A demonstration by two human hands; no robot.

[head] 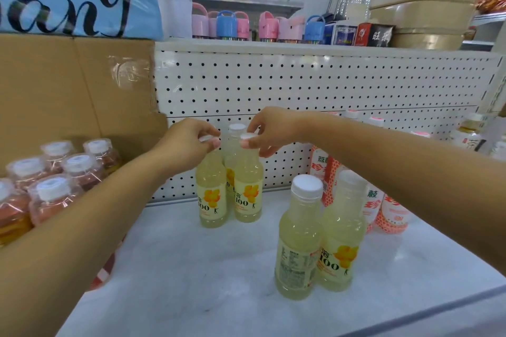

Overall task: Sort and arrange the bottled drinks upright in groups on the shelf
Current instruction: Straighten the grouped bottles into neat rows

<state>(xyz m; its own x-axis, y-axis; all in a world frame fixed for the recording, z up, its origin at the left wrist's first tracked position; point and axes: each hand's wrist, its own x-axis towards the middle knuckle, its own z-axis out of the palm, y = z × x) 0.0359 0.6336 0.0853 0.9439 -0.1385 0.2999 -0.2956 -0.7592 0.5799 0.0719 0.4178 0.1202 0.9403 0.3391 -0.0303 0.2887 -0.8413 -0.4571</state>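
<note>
Head view: left hand (189,142) pinches the white cap of one lemon bottle (212,194); right hand (269,133) pinches the cap of its neighbour (248,189); both stand upright, touching, near the pegboard back (301,82) on the white shelf (205,268). Risk: cap-only grips on tall, narrow, smooth plastic bottles; a sideways tug could topple them into the third bottle (235,134) behind. Two more lemon bottles (298,249) wait nearer, beside red-and-white bottles (388,213).
</note>
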